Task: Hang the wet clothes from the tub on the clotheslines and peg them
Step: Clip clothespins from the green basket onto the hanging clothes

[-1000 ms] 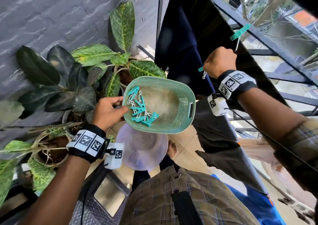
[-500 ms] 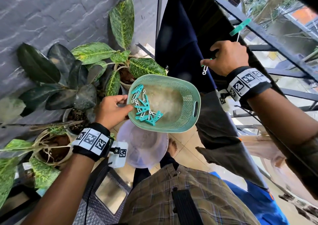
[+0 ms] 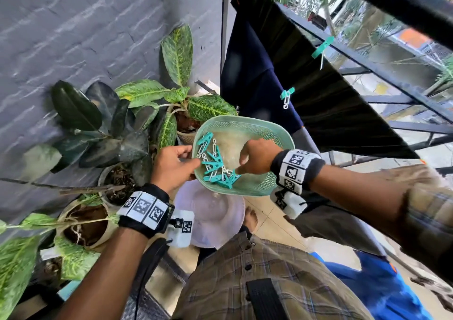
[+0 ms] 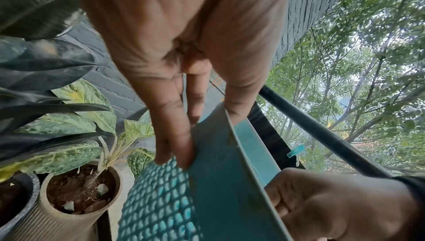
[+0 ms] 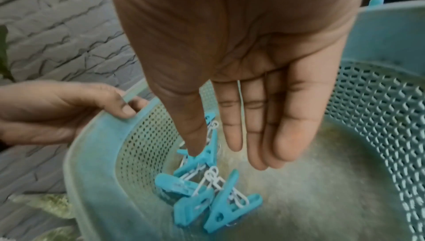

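Observation:
My left hand [image 3: 187,159] grips the rim of a green mesh basket [image 3: 272,136], thumb on the rim and fingers [image 4: 174,147] under its wall [image 4: 218,181]. Several teal pegs [image 3: 215,166] lie in its near-left corner. My right hand [image 3: 241,166] is inside the basket with straight fingers [image 5: 260,136] just above the pegs [image 5: 207,194], holding nothing; its thumb tip is at one peg. Dark clothes [image 3: 318,104] hang on the line, with a teal peg [image 3: 286,94] and another peg [image 3: 322,47] on them. A pale tub [image 3: 215,212] sits below the basket.
Potted plants [image 3: 157,91] crowd the grey brick wall [image 3: 73,25] on the left. A dark metal railing [image 3: 404,94] runs along the right behind the hung clothes. A blue cloth [image 3: 367,285] lies low at the right.
My right hand left the clothesline, where a peg now stays on the dark garment, and came down into the basket. My left hand still holds the basket.

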